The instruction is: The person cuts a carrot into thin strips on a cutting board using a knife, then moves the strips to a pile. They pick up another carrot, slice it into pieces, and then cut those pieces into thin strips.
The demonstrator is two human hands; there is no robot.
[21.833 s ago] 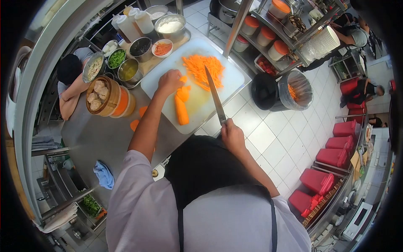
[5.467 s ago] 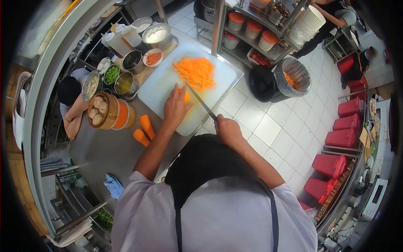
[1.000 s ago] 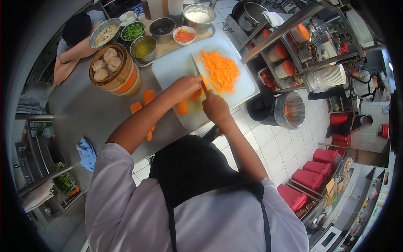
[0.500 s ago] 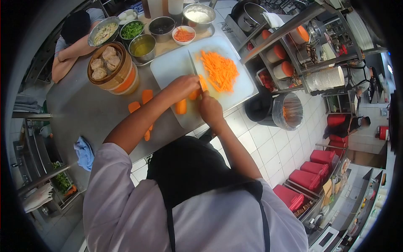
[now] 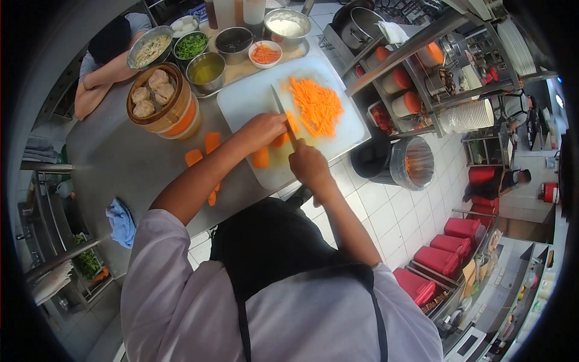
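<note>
On a white cutting board (image 5: 238, 93), my right hand (image 5: 310, 165) grips the handle of a kitchen knife (image 5: 278, 100), its blade pointing away from me. Curled fingers of my left hand (image 5: 265, 129) press down on a carrot (image 5: 280, 140) just left of the blade; they partly hide it. Orange slices (image 5: 292, 122) lie against the blade's right side. A heap of carrot strips (image 5: 318, 107) covers the board's right part. Nearer me, a thick carrot chunk (image 5: 260, 158) rests by my left wrist.
More carrot pieces (image 5: 212, 142) lie on the steel table (image 5: 114, 160) beside my left forearm. A bamboo steamer (image 5: 161, 114) holds dumplings. Bowls, including one of chopped greens (image 5: 191, 46), stand behind the board. Across the table a person's forearm (image 5: 108, 78) rests. A lined bin (image 5: 413, 163) stands right.
My right hand has drawn the knife slightly back toward me and to the right. My left hand stays on the carrot, almost unmoved.
</note>
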